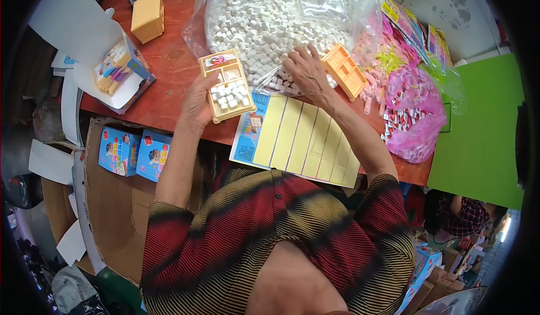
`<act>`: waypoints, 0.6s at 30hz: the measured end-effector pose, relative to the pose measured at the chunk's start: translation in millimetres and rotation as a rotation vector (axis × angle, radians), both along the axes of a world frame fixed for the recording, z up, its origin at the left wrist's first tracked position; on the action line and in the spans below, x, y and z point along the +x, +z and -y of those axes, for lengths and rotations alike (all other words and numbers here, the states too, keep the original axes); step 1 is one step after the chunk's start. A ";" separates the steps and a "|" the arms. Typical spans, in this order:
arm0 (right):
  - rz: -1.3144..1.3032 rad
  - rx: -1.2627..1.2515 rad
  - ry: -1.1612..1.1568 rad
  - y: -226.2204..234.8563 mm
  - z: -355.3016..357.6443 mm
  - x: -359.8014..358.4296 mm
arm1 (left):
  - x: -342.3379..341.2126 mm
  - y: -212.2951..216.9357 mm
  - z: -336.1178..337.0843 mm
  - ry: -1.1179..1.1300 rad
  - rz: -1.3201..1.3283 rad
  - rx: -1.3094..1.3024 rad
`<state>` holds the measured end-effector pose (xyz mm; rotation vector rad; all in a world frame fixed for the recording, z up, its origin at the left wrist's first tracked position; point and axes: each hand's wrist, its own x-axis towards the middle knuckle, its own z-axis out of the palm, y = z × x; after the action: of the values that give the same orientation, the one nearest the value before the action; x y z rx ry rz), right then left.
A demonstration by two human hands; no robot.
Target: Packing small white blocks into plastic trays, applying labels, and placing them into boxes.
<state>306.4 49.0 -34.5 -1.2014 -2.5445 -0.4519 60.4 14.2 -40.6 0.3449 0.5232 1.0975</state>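
Note:
My left hand (198, 98) grips a cream plastic compartment tray (247, 110) by its left side, thumb over the edge. White cubes (228, 94) fill much of its large lower compartment, and a small picture card (217, 61) sits at its top end. My right hand (305, 70) reaches down at the near edge of a big heap of white cubes (264, 17) in a clear plastic bag. Its fingers are bent and closed over the cubes; what lies under the fingertips is hidden. Just right of that hand, an orange-toned compartment tray (351, 78) leans on the bag.
A yellow-and-blue printed sheet (292, 141) overhangs the red table's (169, 62) front edge. Left are an open box (124, 87) and a stack of trays (148, 18); below, a carton (112, 219) holds blue boxes (153, 153). Pink bags (413, 90) lie right, by a green panel (478, 129).

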 end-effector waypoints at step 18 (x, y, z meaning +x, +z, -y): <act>-1.593 -1.485 0.014 42.8 40.7 -9.0 | 61.0 10.9 -4.4 0.015 0.166 -0.091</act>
<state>297.4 8.2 8.3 -0.9605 -1.0492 1.8620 121.4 18.6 -29.7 0.1688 0.4274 1.1019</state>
